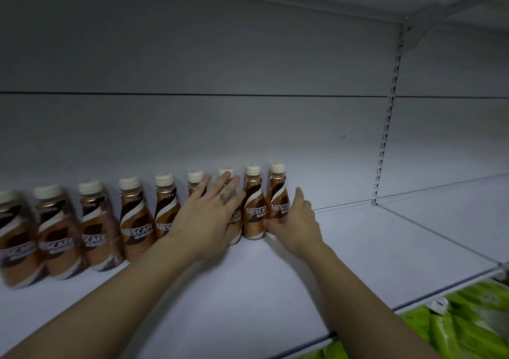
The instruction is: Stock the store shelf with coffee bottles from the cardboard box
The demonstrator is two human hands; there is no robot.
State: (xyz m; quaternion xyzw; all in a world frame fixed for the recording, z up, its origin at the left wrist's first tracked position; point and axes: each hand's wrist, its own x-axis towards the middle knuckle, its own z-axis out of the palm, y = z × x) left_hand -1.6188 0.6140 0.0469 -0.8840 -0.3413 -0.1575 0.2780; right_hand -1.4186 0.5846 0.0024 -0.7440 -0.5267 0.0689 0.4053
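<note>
Several brown coffee bottles (136, 221) with cream caps stand in one row along the back of the white shelf (275, 289). My right hand (300, 223) wraps the lower part of the rightmost bottle (278, 190), thumb up on its right side and fingers across its base. My left hand (209, 215) lies flat with fingers spread against the bottles just left of it, partly hiding two of them. The second bottle from the right (253, 210) stands between my hands. The cardboard box is out of view.
Right of the row the shelf surface is bare up to a slotted upright (385, 138), with another shelf bay beyond. A shelf and bracket (429, 25) hang overhead. Green packages (468, 323) fill the shelf below at the lower right.
</note>
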